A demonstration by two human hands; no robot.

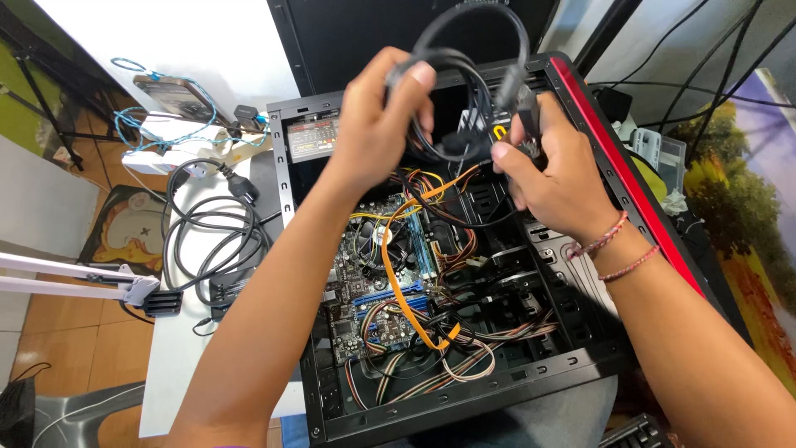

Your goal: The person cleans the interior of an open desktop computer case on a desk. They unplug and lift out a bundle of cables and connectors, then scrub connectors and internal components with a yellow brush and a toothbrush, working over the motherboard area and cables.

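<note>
Big open PC case lies on the white worktop, motherboard and wiring exposed. Above it, left hand grips a looped black cable, while right hand pinches its plug end.

Coiled black power cord with plug on white counter, left of the case. Blue cable looped over a white box further back, small black adapter beside it. White lamp arm at left edge, ending in a black clamp. Grey plastic chair at bottom left on orange tiled floor. Cartoon-print mat under counter edge. Clear plastic box right of case. Black keyboard corner at bottom right.
</note>
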